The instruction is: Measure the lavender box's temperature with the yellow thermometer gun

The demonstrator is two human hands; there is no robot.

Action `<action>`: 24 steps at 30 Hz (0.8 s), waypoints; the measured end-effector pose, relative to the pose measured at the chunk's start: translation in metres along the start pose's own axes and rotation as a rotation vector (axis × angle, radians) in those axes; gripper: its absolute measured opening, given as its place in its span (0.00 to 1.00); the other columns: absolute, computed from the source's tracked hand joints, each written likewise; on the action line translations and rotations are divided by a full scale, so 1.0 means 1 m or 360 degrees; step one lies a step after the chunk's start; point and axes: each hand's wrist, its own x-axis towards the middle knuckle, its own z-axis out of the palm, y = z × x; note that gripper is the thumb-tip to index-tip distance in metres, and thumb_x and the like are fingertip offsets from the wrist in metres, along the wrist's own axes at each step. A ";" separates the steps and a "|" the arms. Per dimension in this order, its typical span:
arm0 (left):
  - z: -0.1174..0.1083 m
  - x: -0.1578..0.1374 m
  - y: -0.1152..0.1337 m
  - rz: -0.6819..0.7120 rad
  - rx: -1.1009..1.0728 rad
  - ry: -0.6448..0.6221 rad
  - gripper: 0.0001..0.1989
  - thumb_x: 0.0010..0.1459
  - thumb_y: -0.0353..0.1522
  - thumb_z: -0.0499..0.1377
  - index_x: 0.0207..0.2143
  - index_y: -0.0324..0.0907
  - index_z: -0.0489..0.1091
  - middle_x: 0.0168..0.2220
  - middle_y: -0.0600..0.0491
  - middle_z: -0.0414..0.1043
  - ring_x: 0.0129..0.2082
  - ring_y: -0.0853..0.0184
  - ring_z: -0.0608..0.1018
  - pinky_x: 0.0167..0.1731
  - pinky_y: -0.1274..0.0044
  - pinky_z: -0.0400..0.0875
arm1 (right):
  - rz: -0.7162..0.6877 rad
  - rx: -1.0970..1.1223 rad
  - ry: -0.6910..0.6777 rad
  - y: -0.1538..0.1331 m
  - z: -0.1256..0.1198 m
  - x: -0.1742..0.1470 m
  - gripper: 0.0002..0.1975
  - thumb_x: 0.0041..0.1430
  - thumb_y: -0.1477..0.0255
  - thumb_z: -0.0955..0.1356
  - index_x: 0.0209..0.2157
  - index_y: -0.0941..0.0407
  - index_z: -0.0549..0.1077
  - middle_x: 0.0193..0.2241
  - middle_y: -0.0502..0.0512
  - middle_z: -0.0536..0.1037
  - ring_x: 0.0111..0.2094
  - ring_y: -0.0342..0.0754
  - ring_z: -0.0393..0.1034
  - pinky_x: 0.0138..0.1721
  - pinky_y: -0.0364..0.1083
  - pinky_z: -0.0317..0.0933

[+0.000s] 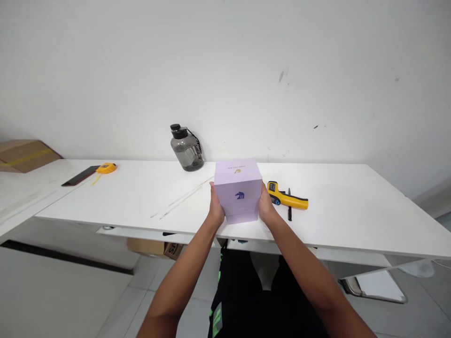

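A lilac gift box (230, 205) with a dark purple emblem on its front and a gold mark on its lid stands near the front edge of the white table. My left hand (215, 206) presses on its left side, and my right hand (267, 204) grips the right side. Both hands are closed around the box, whose lid looks seated. Just right of my right hand lies a yellow handheld infrared thermometer (294, 201), resting across a dark pen-like tool (289, 213).
A grey water jug (188, 152) stands by the wall. Farther left lie an orange tape measure (106, 167), a dark flat case (80, 176) and a cardboard box (30, 155). Another carton (146, 246) sits below the tabletop.
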 end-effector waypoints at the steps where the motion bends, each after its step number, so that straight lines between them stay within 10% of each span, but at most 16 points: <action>1: -0.001 0.000 -0.002 0.0016 0.0021 0.0002 0.24 0.62 0.48 0.56 0.50 0.42 0.74 0.49 0.49 0.79 0.53 0.57 0.78 0.51 0.69 0.74 | 0.0012 0.0004 -0.0003 0.001 0.000 -0.001 0.30 0.55 0.43 0.63 0.45 0.52 0.75 0.44 0.50 0.81 0.53 0.52 0.71 0.52 0.49 0.66; 17: -0.037 0.000 -0.043 -0.0173 0.0354 0.0346 0.27 0.52 0.53 0.59 0.42 0.41 0.75 0.37 0.51 0.80 0.43 0.57 0.79 0.50 0.63 0.71 | 0.0112 -0.0405 -0.0192 0.021 -0.031 -0.003 0.31 0.60 0.44 0.57 0.51 0.50 0.72 0.48 0.51 0.79 0.58 0.52 0.66 0.59 0.52 0.61; 24: -0.035 0.007 -0.019 -0.0091 0.0509 -0.0225 0.39 0.54 0.64 0.48 0.50 0.44 0.71 0.52 0.45 0.76 0.57 0.52 0.73 0.57 0.60 0.67 | 0.0164 -0.0788 -0.0280 0.007 -0.051 0.008 0.37 0.61 0.43 0.57 0.63 0.50 0.64 0.65 0.53 0.64 0.68 0.55 0.53 0.67 0.58 0.50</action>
